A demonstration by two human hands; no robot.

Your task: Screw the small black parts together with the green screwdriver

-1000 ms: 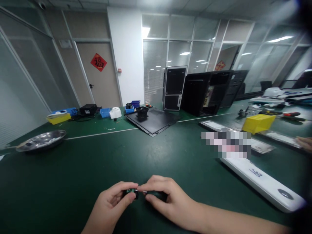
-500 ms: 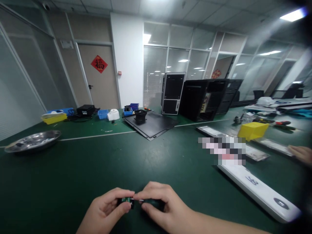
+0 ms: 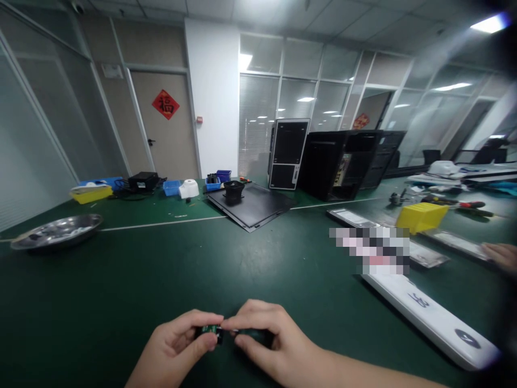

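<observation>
Low in the view, just above the green table (image 3: 250, 264), both hands meet. My left hand (image 3: 175, 347) is closed in a pinch on a small black part with a green top (image 3: 210, 332). My right hand (image 3: 269, 345) is closed too, its thumb and forefinger pinching a thin light piece at the part's right end, with something dark under its fingers that I cannot make out. The hands touch at the part.
A white long panel (image 3: 434, 320) lies to the right, a yellow bin (image 3: 420, 216) behind it. A steel dish (image 3: 56, 231) sits far left. A black flat panel (image 3: 254, 207) and computer cases (image 3: 339, 161) stand at the back. Another person's hand (image 3: 501, 254) rests at the right edge.
My head has tilted so the hands sit lower in the view. The hands keep the same pinch on the small part.
</observation>
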